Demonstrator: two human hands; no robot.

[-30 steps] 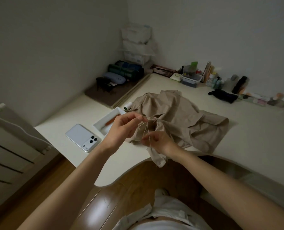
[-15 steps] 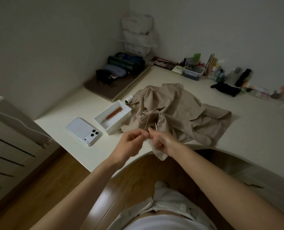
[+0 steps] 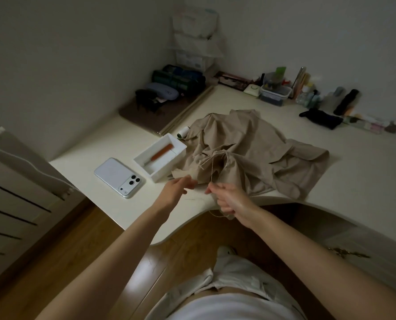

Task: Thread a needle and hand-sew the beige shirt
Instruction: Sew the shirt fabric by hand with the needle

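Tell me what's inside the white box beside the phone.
The white box holds one orange-handled tool, lying diagonally. The near wall hides part of the floor, so anything small there cannot be seen.

Right hand point(image 3: 230, 199) pinching thread point(image 3: 212, 169), left hand point(image 3: 177, 190) beside beige shirt point(image 3: 250, 146)

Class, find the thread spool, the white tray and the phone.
thread spool point(image 3: 183, 132): head view, its white side.
white tray point(image 3: 169, 164): head view, its near outer wall.
phone point(image 3: 116, 175): head view, middle of its back.
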